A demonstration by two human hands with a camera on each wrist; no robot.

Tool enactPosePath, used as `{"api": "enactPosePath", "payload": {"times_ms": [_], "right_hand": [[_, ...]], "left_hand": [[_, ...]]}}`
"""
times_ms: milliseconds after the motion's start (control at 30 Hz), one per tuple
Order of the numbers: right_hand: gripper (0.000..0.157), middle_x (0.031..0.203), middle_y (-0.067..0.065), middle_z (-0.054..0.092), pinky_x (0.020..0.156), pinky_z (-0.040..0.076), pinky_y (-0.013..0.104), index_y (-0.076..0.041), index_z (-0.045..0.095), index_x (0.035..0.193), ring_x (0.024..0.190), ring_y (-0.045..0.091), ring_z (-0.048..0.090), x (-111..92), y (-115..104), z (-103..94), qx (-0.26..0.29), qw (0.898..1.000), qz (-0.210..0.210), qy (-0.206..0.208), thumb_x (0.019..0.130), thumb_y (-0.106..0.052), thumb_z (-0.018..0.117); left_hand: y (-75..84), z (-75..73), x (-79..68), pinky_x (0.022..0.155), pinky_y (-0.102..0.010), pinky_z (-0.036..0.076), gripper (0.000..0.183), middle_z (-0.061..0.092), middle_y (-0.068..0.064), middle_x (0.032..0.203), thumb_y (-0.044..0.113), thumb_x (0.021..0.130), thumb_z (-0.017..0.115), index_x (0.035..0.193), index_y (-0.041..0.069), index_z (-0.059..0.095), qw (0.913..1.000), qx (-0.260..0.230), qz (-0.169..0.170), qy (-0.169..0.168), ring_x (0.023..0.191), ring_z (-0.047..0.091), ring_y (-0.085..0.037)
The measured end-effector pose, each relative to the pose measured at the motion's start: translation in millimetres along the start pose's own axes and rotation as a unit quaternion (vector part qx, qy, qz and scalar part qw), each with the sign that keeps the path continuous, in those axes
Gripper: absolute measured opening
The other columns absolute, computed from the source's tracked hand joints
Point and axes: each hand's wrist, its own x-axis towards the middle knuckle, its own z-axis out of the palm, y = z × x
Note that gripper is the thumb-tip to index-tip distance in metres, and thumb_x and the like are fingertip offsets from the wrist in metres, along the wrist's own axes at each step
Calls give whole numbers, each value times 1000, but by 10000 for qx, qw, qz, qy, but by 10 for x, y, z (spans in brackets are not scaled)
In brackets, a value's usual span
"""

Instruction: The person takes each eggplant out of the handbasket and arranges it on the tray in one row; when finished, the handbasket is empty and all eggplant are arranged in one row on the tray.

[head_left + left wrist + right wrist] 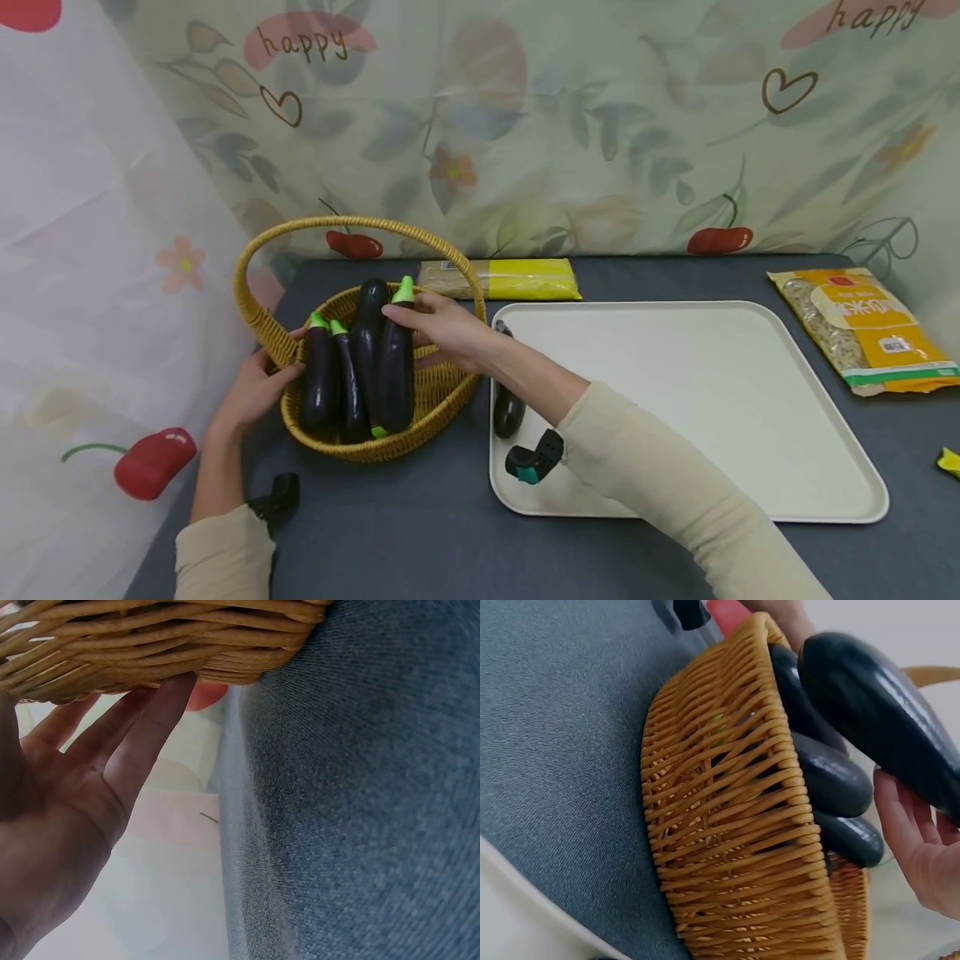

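Note:
A wicker basket point(429, 432) with a tall arched handle stands at the left, holding several dark purple eggplants point(320, 392). My right hand point(453, 332) grips one eggplant point(396, 367) near its green cap. In the right wrist view, this eggplant point(877, 701) is raised above the others, over the wicker rim. At the basket's left side, my left hand point(258, 385) holds the rim by the base of the handle, thumb on top. The left wrist view shows its fingers point(150, 742) against the woven wall point(165, 645). Another eggplant point(508, 412) lies along the tray's left edge, partly hidden by my right forearm.
A white tray point(690, 400) lies right of the basket. Behind them is a yellow packet point(532, 279); an orange and clear bag point(870, 329) lies at the far right. A small yellow item point(949, 462) shows at the right edge. Patterned cloth hangs behind and to the left.

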Motion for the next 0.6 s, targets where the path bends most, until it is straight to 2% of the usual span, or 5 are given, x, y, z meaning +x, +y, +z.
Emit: {"api": "enactPosePath", "payload": {"times_ms": [233, 467, 600], "right_hand": [[54, 125, 10, 53, 79, 51, 42, -8, 38, 142, 107, 26, 59, -242, -46, -50, -466, 9985, 135, -237, 97, -33, 56], [61, 125, 12, 54, 78, 51, 43, -6, 31, 146, 106, 25, 59, -489, -40, -170, -795, 9952, 247, -507, 97, -33, 56], [53, 122, 14, 55, 78, 51, 43, -5, 38, 140, 102, 27, 60, -616, -15, -277, -1073, 9915, 287, -685, 97, -31, 56]], "left_hand": [[16, 11, 3, 72, -17, 43, 52, 50, -28, 127, 9, 96, 52, 145, 0, 37, 10000, -2, 50, 34, 90, 50, -2], [17, 2, -7, 72, -17, 43, 52, 52, -28, 124, 10, 96, 53, 145, 1, 38, 9999, 108, 73, 45, 90, 49, -3], [5, 5, -4, 72, -17, 43, 52, 52, -28, 124, 9, 96, 53, 145, 1, 38, 9999, 91, 78, 48, 89, 50, -3]]}}
